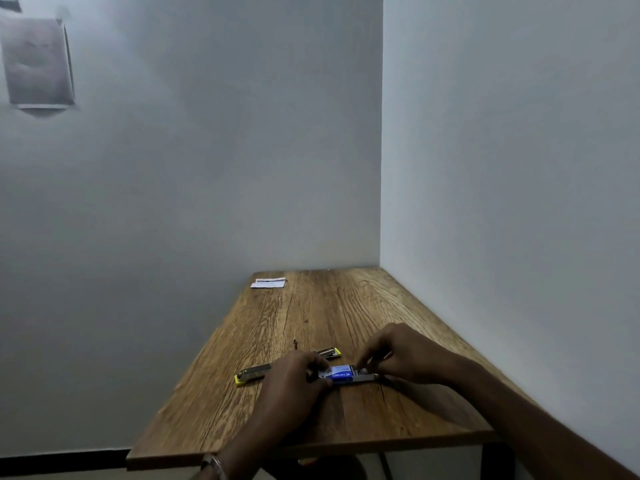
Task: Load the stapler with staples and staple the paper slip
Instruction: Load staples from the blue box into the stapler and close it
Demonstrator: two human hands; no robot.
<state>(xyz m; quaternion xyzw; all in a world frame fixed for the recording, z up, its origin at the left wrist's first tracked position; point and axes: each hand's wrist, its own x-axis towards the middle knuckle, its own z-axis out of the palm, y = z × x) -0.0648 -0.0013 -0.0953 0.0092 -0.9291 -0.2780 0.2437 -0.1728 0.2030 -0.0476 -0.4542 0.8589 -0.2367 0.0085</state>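
Two hands work a blue staple box beside an opened stapler on a wooden table.

The stapler (258, 373), yellow-tipped with a dark metal body, lies opened flat at 9 o'clock of the hands, its far end at about 12 o'clock. The left hand (294, 386) pinches the left end of the staple box (337, 374), blue and white with printed lettering, its grey inner tray slid out rightward. The right hand (398, 355) curls its fingers onto that tray. A white paper slip (268, 283) lies near the table's (311, 420) far left corner, well apart.
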